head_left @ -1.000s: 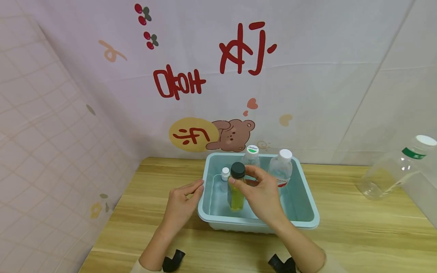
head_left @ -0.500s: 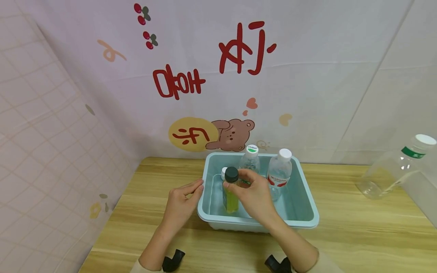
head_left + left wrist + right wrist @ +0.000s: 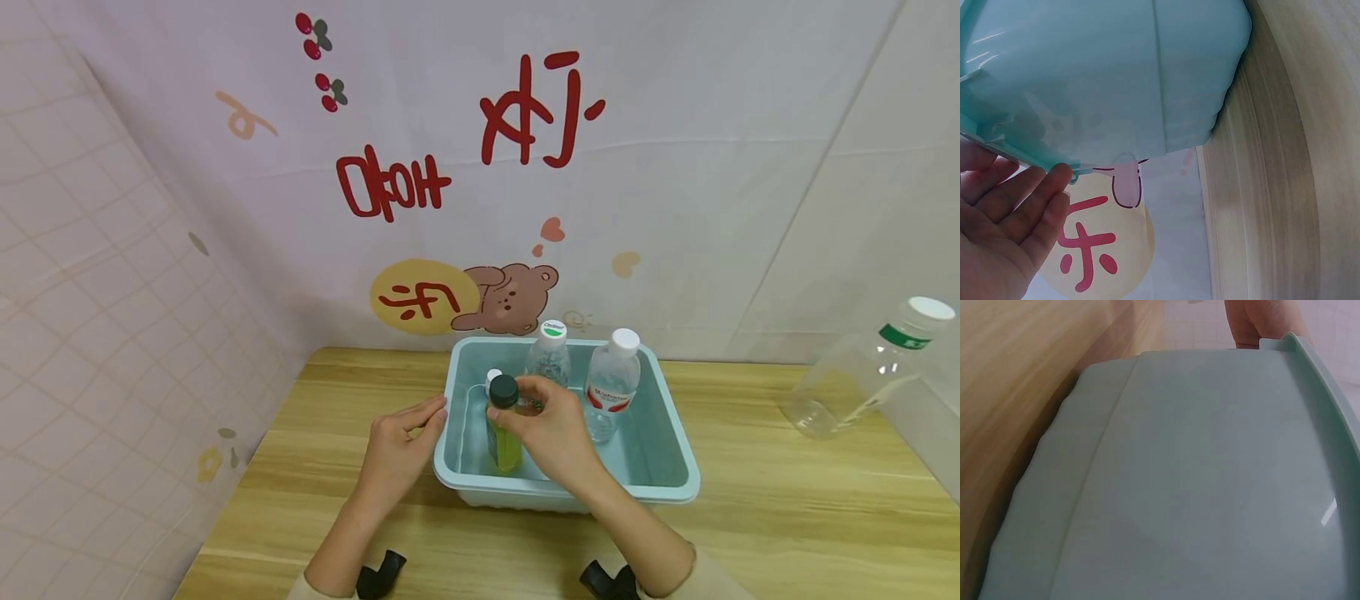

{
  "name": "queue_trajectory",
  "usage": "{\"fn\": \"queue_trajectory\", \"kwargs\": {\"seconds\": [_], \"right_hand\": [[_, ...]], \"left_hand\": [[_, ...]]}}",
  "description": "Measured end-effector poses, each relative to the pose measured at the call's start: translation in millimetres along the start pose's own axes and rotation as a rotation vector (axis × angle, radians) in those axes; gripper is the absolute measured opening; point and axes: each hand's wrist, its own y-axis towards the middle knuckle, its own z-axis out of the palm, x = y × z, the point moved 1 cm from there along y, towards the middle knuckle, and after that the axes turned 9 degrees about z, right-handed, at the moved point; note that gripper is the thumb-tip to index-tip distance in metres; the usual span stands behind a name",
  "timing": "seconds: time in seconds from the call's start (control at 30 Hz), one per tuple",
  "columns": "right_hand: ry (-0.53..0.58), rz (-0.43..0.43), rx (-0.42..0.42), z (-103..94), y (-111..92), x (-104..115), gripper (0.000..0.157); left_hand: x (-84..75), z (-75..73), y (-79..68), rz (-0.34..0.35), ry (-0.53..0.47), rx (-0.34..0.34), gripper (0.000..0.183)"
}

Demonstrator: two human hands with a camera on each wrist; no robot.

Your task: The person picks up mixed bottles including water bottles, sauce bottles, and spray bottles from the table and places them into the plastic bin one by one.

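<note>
The left grip (image 3: 402, 442) pinches the blue-green tub (image 3: 654, 450) at its left rim; if this hold slips, the tub may slide on the tabletop (image 3: 787, 517). The right grip (image 3: 557, 427) grasps the dark-capped bottle (image 3: 507, 452) near its neck, inside the tub; a weak hold could drop it, and careless lateral motion could topple the small white-capped bottle (image 3: 493, 377) just behind. Tub contents, left to right: small white-capped bottle; dark-capped bottle, yellow-green contents; green-and-white-capped clear bottle (image 3: 548, 360); red-labelled clear bottle (image 3: 611, 388). Outside the tub, far right, is a large clear bottle (image 3: 862, 379).
</note>
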Motion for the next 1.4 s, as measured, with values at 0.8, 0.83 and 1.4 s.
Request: {"fn": "queue_trajectory", "kwargs": {"seconds": [0.8,0.83,1.4], "right_hand": [[-0.110,-0.034,0.025,-3.0,-4,0,0.036],[-0.116,-0.033,0.025,-3.5,-4,0,0.037],[-0.152,-0.051,0.035,-21.0,-8,8,0.051]], "left_hand": [[-1.7,1.2,-0.4,0.000,-0.006,-0.004,0.025],[-1.5,1.1,-0.5,0.001,-0.007,-0.005,0.026],[-2.4,0.0,-0.5,-0.010,-0.001,0.000,0.027]]}}
